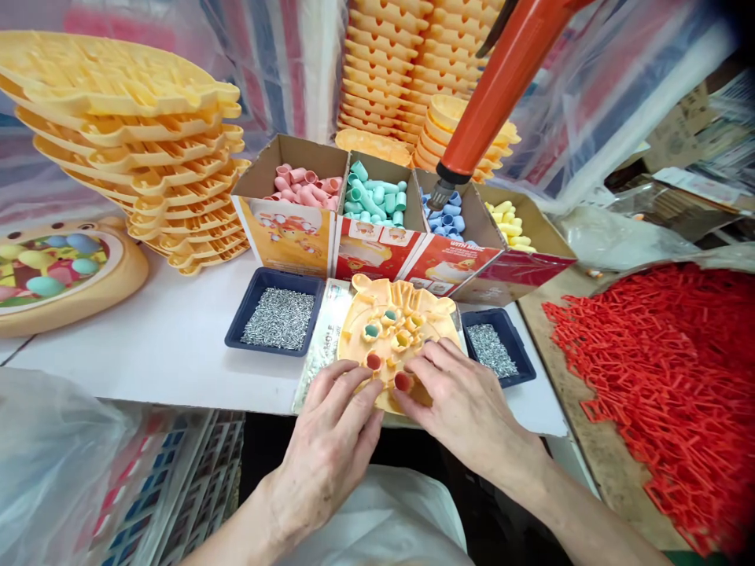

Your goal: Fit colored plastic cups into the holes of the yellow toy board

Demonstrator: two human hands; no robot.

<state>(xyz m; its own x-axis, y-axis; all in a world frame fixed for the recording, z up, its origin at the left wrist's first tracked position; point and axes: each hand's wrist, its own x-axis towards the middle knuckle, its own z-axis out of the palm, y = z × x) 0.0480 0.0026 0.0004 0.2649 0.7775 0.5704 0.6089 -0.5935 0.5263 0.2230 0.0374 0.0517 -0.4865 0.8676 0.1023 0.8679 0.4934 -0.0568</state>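
Note:
A pale orange plastic shell (pixel 354 326) with animal-like ears lies hollow side up in front of me. Short plastic tubes stand in its round sockets: green tubes (pixel 371 331), yellow tubes (pixel 402 338) and pinkish-red tubes. My left hand (pixel 336 436) rests with outstretched fingers over the shell's near left edge, close to one red tube (pixel 373 361). My right hand (pixel 465 401) reaches over the near right side, thumb and index finger around another red tube (pixel 403 382). Its other fingertips touch the shell farther back and partly hide that area.
Behind the shell stand boxes of pink (pixel 303 189), green (pixel 374 196), blue (pixel 445 216) and yellow tubes (pixel 507 224). Screw trays (pixel 274 310) (pixel 499 346) flank it. An orange-red screwdriver (pixel 489 94) hangs above. Stacked shells (pixel 147 165) stand left; red plastic parts (pixel 654 377) pile right.

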